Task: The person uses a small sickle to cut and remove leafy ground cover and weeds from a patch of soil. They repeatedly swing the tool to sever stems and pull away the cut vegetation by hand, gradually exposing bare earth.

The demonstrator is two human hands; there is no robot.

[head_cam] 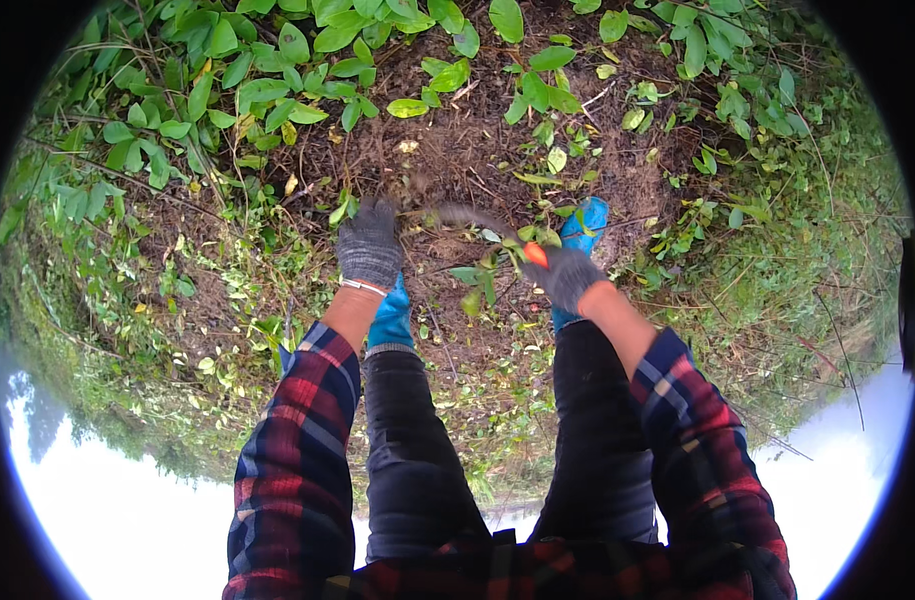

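Note:
In a grey knit glove, my right hand (566, 276) grips a sickle by its orange handle (535, 255). The curved sickle blade (465, 214) is motion-blurred and points left, low over the soil, towards my other hand. Leafy sprigs (486, 276) hang beside the handle; whether the hand holds them too is unclear. My left hand (369, 244), also gloved, is low to the ground with its fingers curled and blurred. Small green leaves (342, 210) show at its fingertips, but what lies inside the fingers is hidden.
Blue shoes (586, 223) stand on the littered soil (457, 161) either side of the sickle; my left hand partly covers one. Broad-leaved plants (292, 82) grow ahead. Cut leaves (202, 315) litter the left side, and thin bare stems (836, 345) stick up at the right.

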